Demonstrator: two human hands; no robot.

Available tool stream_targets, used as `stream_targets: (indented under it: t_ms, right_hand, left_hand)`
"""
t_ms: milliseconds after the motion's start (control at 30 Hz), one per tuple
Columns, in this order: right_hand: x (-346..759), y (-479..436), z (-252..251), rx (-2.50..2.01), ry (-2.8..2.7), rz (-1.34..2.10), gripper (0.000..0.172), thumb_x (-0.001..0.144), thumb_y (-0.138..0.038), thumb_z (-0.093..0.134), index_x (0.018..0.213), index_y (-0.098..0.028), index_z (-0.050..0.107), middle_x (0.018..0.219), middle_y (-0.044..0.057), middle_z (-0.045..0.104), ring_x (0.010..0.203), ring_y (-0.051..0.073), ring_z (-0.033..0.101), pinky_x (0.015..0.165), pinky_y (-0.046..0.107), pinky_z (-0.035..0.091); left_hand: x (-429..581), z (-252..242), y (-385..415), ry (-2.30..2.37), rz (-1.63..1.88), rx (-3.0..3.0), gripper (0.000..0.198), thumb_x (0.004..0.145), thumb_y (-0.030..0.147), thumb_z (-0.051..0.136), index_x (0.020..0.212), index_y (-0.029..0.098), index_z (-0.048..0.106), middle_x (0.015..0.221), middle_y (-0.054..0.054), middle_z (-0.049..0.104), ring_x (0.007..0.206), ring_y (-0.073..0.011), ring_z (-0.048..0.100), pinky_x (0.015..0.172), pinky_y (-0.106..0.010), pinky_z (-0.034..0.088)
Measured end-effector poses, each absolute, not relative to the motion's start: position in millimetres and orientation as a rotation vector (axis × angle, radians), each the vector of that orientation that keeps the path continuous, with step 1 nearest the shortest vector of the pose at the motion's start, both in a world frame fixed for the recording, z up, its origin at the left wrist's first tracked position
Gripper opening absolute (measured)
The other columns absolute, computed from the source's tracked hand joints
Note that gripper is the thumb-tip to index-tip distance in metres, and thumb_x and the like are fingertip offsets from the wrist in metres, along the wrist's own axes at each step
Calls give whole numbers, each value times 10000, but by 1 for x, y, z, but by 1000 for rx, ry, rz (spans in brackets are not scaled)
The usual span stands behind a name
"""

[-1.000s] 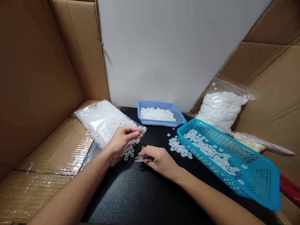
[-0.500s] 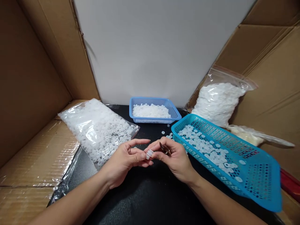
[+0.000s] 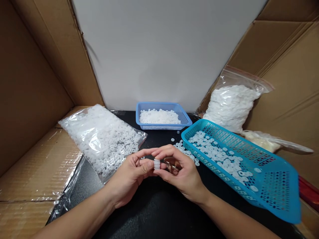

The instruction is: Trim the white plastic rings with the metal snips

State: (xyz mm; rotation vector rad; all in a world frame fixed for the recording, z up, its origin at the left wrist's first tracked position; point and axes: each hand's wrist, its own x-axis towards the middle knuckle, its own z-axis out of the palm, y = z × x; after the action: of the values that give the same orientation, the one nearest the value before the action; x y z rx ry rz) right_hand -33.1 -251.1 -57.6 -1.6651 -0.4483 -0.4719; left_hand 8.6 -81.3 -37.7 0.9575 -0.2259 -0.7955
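A short upright stack of small white plastic rings (image 3: pixel 157 164) sits between my two hands over the black table (image 3: pixel 152 212). My left hand (image 3: pixel 136 169) pinches the stack from the left, thumb in front. My right hand (image 3: pixel 183 169) closes on it with the fingertips above and the thumb at the bottom. A small shiny metal tool (image 3: pixel 172 166) is tucked in my right palm; its kind is mostly hidden. Loose white rings (image 3: pixel 185 151) lie just beyond my right hand, beside the turquoise basket (image 3: pixel 264 199), which holds more of them.
A clear bag (image 3: pixel 104 142) full of small white rings lies at the left. The smaller blue basket (image 3: pixel 164 126), with white rings in it, stands at the back. At the right are a bulging zip bag (image 3: pixel 226 106) of white pieces and a flat bag (image 3: pixel 264 141) with pale contents.
The stack has turned from slanted to upright. My right fingers have shifted from its side to its top, with the thumb now underneath. The view has moved slightly.
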Motion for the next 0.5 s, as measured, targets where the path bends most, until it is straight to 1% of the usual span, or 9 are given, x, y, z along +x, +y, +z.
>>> stream_targets:
  t_ms: [67, 233, 367, 433, 500]
  right_hand:
    - [-34, -251, -57, -1667, -466, -481, 165, 849, -202, 739, 987, -205, 649, 1048, 60, 647, 1021, 152, 674, 753, 205, 581]
    - [-35, -251, -59, -1736, -463, -507, 185, 852, -226, 745, 1018, -222, 662, 1041, 56, 628, 960, 134, 659, 691, 178, 561]
    - [-37, -249, -57, -1746, -478, -537, 183, 852, -219, 743, 1017, -214, 664, 1021, 56, 622, 960, 137, 653, 719, 197, 572]
    - [-37, -249, -56, -1767, -466, -566, 184, 847, -220, 747, 1012, -219, 665, 1007, 50, 613, 932, 133, 652, 691, 193, 568]
    - [-38, -249, -56, -1803, -442, -634, 181, 836, -214, 753, 996, -222, 669, 966, 37, 592, 858, 116, 635, 645, 183, 546]
  left_hand:
    - [8, -38, -82, -226, -805, 933, 385, 817, 251, 820, 1191, 207, 739, 870, -62, 750, 852, -119, 698, 857, -210, 515]
    - [7, -38, -82, -226, -799, 899, 406, 784, 234, 848, 1173, 188, 740, 813, -45, 741, 798, -101, 691, 830, -190, 506]
    - [6, -38, -81, -231, -816, 906, 422, 793, 250, 842, 1196, 190, 731, 838, -63, 758, 800, -108, 702, 827, -186, 501]
    - [6, -38, -81, -239, -816, 917, 411, 805, 266, 832, 1195, 188, 730, 866, -73, 760, 826, -120, 705, 840, -199, 504]
    - [5, -37, -82, -234, -791, 915, 406, 782, 263, 850, 1166, 189, 739, 910, -75, 756, 863, -132, 701, 840, -208, 509]
